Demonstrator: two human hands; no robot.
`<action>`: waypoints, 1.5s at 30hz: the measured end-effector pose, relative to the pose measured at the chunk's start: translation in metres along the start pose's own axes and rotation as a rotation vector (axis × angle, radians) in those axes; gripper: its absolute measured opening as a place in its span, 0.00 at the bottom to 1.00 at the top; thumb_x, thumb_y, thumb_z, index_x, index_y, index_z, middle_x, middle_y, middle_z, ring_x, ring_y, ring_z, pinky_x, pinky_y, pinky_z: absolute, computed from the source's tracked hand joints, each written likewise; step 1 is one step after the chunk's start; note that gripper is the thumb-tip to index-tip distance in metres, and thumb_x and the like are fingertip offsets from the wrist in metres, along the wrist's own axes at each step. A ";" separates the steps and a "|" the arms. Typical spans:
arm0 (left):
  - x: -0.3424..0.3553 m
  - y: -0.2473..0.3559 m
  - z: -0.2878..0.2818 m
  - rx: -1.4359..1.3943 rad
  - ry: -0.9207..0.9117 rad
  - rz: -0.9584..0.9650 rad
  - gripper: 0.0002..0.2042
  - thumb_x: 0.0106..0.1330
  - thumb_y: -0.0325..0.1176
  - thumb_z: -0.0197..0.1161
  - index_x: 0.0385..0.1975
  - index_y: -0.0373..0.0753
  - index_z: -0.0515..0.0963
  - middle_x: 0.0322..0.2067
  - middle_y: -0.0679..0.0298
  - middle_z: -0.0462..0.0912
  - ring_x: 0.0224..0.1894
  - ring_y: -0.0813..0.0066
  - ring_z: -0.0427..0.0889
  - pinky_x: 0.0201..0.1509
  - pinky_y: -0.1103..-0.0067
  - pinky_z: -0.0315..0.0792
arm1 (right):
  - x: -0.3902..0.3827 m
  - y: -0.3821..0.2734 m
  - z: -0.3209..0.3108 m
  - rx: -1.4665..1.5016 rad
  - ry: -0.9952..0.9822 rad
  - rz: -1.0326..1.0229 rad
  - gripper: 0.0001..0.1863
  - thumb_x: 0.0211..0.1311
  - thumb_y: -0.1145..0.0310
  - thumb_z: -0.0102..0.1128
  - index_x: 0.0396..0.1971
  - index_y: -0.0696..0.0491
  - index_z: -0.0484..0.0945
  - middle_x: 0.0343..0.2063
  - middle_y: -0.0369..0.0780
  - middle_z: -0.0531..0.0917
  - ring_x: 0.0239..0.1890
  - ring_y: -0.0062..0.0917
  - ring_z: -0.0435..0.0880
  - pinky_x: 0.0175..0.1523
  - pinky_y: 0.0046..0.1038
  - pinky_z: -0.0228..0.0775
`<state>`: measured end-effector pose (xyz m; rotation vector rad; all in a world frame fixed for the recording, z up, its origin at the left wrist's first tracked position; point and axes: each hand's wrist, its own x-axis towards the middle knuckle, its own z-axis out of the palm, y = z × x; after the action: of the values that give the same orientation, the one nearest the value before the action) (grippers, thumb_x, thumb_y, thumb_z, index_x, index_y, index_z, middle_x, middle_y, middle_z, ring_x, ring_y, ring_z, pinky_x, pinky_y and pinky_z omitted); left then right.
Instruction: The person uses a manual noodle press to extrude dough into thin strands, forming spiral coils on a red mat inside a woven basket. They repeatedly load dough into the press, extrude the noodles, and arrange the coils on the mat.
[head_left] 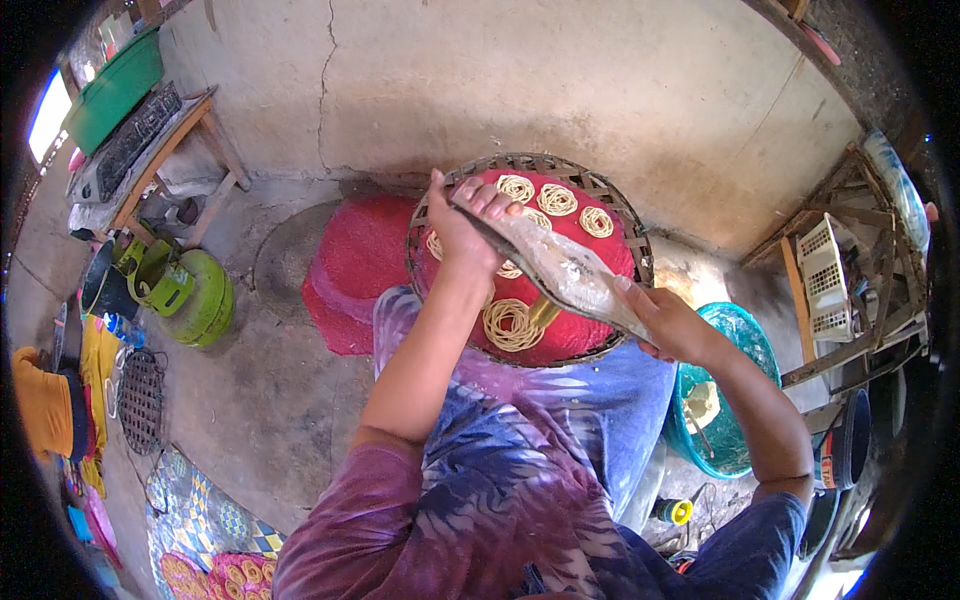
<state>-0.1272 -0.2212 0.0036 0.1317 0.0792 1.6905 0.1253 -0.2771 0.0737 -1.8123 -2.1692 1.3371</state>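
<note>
A green gas cylinder [205,305] stands on the cracked concrete floor [290,400] at left. Over the woven tray [640,255] with its red cloth, left hand [462,225] and right hand [668,322] have fingers closed around a dough-filled piping bag [560,265]. A teal basin [745,350] sits rightward.

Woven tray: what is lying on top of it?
On the woven tray a red cloth carries pale dough spirals, several in view. The piping bag, held by the left hand and right hand, covers the middle, so any spirals beneath cannot be seen.
</note>
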 end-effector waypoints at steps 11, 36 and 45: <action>-0.034 -0.004 -0.050 1.398 -0.379 -0.454 0.43 0.67 0.68 0.27 0.67 0.33 0.55 0.62 0.52 0.65 0.62 0.66 0.68 0.69 0.67 0.55 | -0.004 0.040 0.002 0.277 0.034 -0.001 0.41 0.63 0.29 0.35 0.42 0.56 0.76 0.15 0.34 0.71 0.14 0.17 0.69 0.18 0.21 0.58; -0.062 0.012 -0.065 2.207 -0.564 -0.129 0.35 0.72 0.60 0.30 0.62 0.36 0.67 0.64 0.61 0.66 0.69 0.62 0.55 0.69 0.63 0.47 | 0.023 0.060 0.008 0.420 0.163 -0.157 0.33 0.68 0.40 0.42 0.37 0.60 0.77 0.18 0.36 0.75 0.18 0.18 0.72 0.22 0.22 0.61; -0.113 0.038 -0.060 2.887 -0.531 0.355 0.33 0.60 0.49 0.60 0.65 0.44 0.63 0.71 0.60 0.50 0.69 0.53 0.52 0.70 0.57 0.48 | 0.017 0.083 0.011 0.569 0.173 -0.180 0.32 0.69 0.40 0.40 0.40 0.59 0.76 0.17 0.34 0.73 0.16 0.16 0.69 0.20 0.21 0.59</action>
<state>-0.1591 -0.3370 -0.0559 2.6000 2.0013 0.3430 0.1803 -0.2732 0.0086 -1.4170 -1.5967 1.4893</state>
